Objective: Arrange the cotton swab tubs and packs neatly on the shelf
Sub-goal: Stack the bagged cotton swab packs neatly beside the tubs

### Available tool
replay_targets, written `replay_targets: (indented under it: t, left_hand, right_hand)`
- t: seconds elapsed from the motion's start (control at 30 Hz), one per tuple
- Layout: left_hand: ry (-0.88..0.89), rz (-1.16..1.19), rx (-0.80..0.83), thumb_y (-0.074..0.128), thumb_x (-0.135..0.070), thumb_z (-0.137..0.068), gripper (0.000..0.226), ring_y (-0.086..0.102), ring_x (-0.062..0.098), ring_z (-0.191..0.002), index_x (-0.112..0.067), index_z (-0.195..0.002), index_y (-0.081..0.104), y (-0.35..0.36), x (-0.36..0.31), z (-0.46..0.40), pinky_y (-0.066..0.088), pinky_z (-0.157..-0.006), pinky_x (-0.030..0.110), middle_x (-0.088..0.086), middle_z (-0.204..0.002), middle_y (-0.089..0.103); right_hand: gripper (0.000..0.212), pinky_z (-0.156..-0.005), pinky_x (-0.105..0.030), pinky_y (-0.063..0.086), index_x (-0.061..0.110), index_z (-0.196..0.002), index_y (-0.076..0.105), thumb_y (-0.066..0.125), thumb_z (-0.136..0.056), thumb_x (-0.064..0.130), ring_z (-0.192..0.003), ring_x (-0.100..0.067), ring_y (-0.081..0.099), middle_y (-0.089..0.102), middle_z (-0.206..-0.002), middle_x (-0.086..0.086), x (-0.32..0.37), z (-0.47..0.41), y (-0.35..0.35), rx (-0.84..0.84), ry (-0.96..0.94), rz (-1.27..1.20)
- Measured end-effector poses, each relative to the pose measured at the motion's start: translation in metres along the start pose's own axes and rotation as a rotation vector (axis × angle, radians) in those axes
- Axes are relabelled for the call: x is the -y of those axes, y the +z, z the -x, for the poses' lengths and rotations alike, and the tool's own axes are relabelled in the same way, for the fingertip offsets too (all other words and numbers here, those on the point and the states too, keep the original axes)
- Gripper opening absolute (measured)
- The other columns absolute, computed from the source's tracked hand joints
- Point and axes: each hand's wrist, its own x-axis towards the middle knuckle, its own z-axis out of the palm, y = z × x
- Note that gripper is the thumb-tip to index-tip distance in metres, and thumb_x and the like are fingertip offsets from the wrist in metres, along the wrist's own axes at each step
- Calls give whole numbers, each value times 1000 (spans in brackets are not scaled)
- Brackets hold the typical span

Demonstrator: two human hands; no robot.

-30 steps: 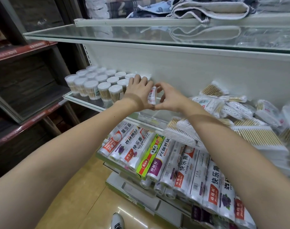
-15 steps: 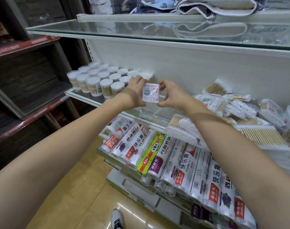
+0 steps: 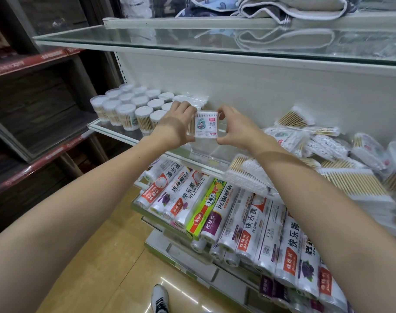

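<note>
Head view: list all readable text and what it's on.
"快乐撕": white film rolls on the lower shelf.
"PE保鲜袋": roll beside the green box.
"手撕式": green box.
"邦轻松": purple label on the roll below it.
Small pack held by left hand and right hand: print too small to read.
Red shelf strips: blurred.

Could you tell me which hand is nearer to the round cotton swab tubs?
Left. The left hand is right beside the tubs; the right hand sits farther right, across the small pack.

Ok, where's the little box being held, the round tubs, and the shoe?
little box [image 3: 206, 128], head view, middle of its printed front label.
round tubs [image 3: 125, 108], head view, white lid of a front tub.
shoe [image 3: 160, 300], head view, its laced top.
</note>
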Motion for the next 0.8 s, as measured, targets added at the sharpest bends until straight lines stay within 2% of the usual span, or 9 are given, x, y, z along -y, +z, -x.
replay_targets:
  t: [0.27, 0.67, 0.8]
  left_hand:
    - [32, -11, -90, 85, -34, -72, 79, 39, 28, -123, -9, -137, 47, 2, 0, 7, 38, -101, 37, 8, -133, 49]
    - [35, -57, -91, 85, -39, -72, 81, 40, 28, -124, -10, -137, 47, 4, 2, 3, 36, -108, 39, 6, -134, 50]
    - [35, -91, -61, 82, -44, -73, 89, 38, 28, -126, -15, -145, 39, 4, 2, 3, 33, -108, 41, 6, -141, 44]
  right_hand:
    - [68, -71, -27, 36, 18, -129, 46, 82, -73, 28, -87, -11, 47, 53, -125, 3, 2, 2, 0, -5, -11, 13]
    - [66, -67, -26, 36, 19, -128, 44, 82, -75, 27, -86, -12, 49, 52, -125, 3, 1, 0, 1, -5, -10, 26]
    - [66, -68, -28, 39, 18, -128, 44, 82, -75, 28, -85, -13, 50, 50, -125, 1, 1, 0, 2, -14, -12, 21]
